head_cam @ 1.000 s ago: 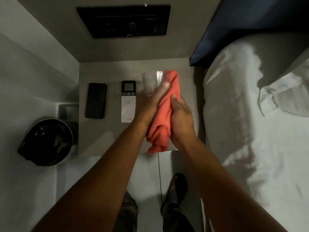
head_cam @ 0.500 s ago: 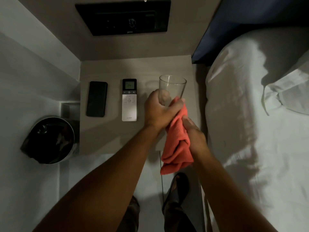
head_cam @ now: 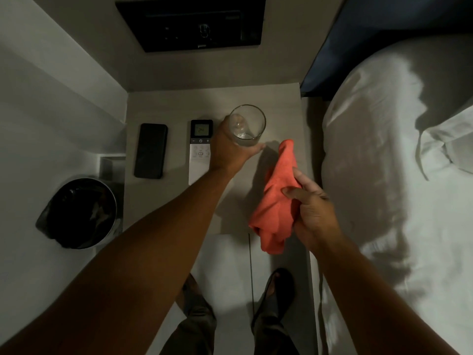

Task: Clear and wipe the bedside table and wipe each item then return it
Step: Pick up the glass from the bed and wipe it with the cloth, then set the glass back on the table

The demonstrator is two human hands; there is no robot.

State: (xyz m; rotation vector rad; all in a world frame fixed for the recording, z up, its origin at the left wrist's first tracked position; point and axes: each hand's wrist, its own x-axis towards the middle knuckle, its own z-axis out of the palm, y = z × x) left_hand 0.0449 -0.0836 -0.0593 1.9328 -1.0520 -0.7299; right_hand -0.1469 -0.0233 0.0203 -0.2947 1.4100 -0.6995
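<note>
My left hand (head_cam: pixel 230 149) grips a clear drinking glass (head_cam: pixel 247 125) upright over the back right part of the grey bedside table (head_cam: pixel 163 201). My right hand (head_cam: pixel 311 211) holds a bunched orange cloth (head_cam: pixel 277 201) over the table's front right corner, apart from the glass. A black phone (head_cam: pixel 151 150) lies flat at the table's left. A white remote with a small screen (head_cam: pixel 200 149) lies beside it, just left of my left wrist.
A round bin with a black liner (head_cam: pixel 79 213) stands on the floor left of the table. A white bed with a pillow (head_cam: pixel 399 149) fills the right side. A dark wall panel (head_cam: pixel 190 21) sits above the table. My feet are below the table's front edge.
The cloth has come off the glass. My right hand drew it back toward me, while my left hand moved the glass down and away over the table.
</note>
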